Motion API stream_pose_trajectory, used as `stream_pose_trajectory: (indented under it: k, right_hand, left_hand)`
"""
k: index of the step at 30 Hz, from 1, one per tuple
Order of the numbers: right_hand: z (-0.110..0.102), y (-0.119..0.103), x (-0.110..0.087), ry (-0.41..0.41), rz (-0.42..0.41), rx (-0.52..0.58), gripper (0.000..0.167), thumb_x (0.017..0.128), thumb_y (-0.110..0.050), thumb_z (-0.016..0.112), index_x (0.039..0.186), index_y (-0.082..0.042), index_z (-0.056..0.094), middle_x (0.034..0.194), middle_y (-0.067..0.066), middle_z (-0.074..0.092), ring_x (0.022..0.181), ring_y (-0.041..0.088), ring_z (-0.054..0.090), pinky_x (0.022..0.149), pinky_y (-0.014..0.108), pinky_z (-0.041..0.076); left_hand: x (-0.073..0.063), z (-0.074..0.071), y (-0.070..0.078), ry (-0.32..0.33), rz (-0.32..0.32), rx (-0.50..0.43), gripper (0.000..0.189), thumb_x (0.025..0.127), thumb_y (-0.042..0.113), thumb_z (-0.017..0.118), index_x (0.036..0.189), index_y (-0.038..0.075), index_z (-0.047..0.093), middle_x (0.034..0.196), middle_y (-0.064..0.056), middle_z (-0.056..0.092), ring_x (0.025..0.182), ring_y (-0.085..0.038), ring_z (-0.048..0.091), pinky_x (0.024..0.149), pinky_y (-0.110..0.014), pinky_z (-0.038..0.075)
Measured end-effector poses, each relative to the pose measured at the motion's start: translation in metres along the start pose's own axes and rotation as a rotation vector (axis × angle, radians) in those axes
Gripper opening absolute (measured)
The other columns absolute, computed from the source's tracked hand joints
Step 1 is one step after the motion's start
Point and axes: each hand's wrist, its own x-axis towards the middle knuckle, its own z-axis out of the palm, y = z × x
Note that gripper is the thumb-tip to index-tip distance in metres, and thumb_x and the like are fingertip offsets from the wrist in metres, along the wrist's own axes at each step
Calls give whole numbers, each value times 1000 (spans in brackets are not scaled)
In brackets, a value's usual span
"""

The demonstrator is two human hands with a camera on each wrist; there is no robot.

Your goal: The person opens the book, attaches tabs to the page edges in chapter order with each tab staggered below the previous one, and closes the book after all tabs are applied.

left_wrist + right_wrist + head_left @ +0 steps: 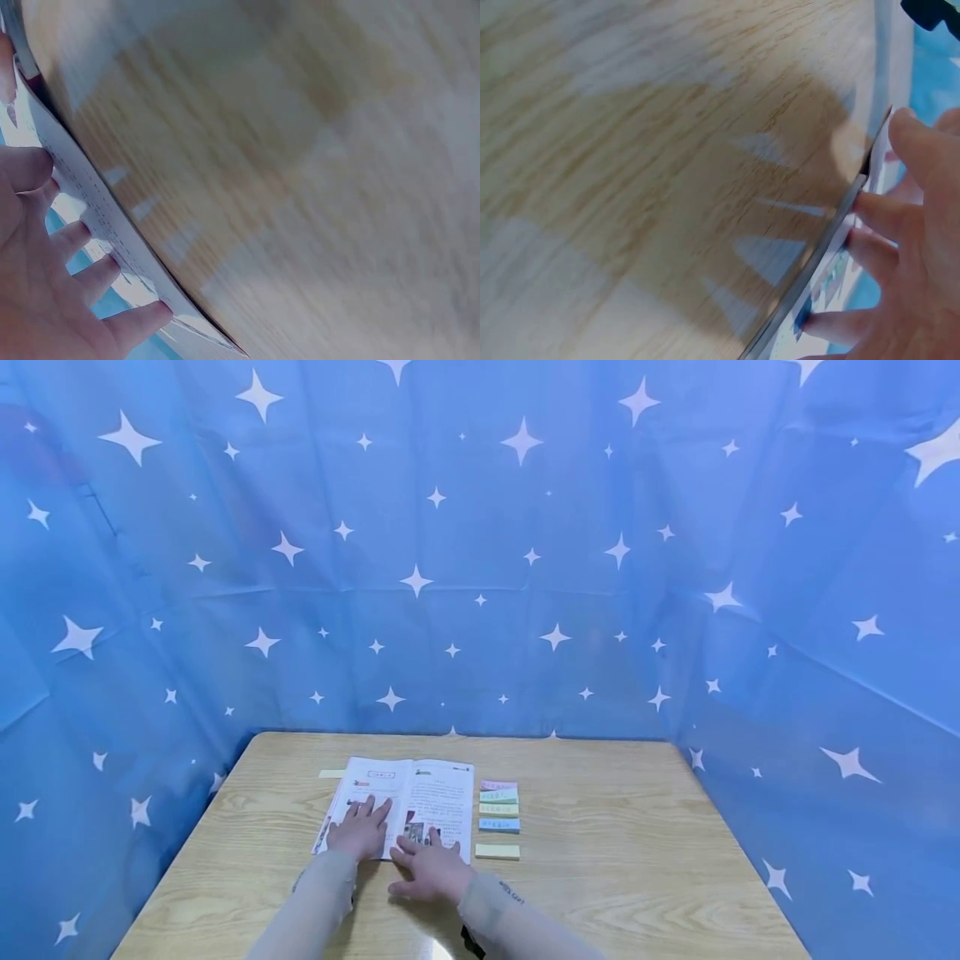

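An open book (pixel 442 785) with printed text and a small picture lies on the wooden table. My left hand (pixel 358 835) rests on its left page, fingers spread and pointing away from me. Over the lower part of the right page is my right hand (pixel 431 867), its fingers spread, the thumb off the near edge. In the left wrist view the fingertips of the left hand (pixel 67 262) touch the page (pixel 82 176). The right wrist view has the right hand (pixel 900 247) with its fingertips on the page by the book's edge (pixel 810 262).
Right of the book, pink, green, yellow and blue sticky notes (pixel 498 825) with handwriting lie in a column. A pale yellow pad (pixel 497 852) sits just below them. One pale strip (pixel 331 773) pokes out at the book's left. Blue starred cloth (pixel 480 552) surrounds the table (pixel 600 860).
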Motion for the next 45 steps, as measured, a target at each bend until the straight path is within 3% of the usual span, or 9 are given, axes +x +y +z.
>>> stream_pose_trajectory:
  k: [9,12,17,21,29,36,45]
  right_hand:
    - [-7,7,3,-46,-31,-53,57,92,-63,47,143,-41,45,155,-14,29,139,45,26,96,75,32]
    - [-14,15,1,-25,-59,-74,52,93,-61,47,141,-40,49,154,-12,33,139,39,31,96,74,32]
    - [-24,41,-5,41,-86,-102,55,96,-58,43,146,-34,43,153,-8,35,138,32,35,103,72,25]
    - [-33,72,-9,87,-53,-91,59,98,-56,41,150,-26,39,155,-3,33,140,33,32,106,71,19]
    - [-52,124,-17,223,42,6,55,100,-45,48,145,-13,47,152,9,38,137,38,35,103,77,13]
    - [-56,140,-18,190,165,70,58,99,-47,48,146,-15,44,153,9,36,138,35,35,104,76,12]
    - [-56,150,-19,166,220,89,60,98,-48,50,147,-14,43,151,10,39,136,36,37,104,76,12]
  left_hand:
    - [1,2,-2,25,9,9,50,102,31,38,151,21,37,158,-14,24,142,-44,17,104,-75,13]
    - [1,2,-3,47,18,30,49,102,31,39,150,21,39,157,-14,27,141,-44,20,103,-75,16]
    - [-1,-5,0,49,25,56,48,101,33,38,148,21,43,155,-14,32,140,-45,24,101,-76,21]
    - [-1,-12,4,52,15,39,49,101,37,38,147,21,44,154,-14,32,140,-45,22,102,-76,17]
    - [-6,-12,10,92,24,25,50,101,36,41,148,19,43,155,-15,30,141,-45,20,104,-76,9]
    - [-5,-11,17,118,57,48,51,101,38,41,149,22,40,156,-11,29,143,-42,19,106,-74,8]
    - [-6,-10,25,136,60,55,50,101,39,41,149,24,41,156,-9,30,143,-39,20,107,-73,7]
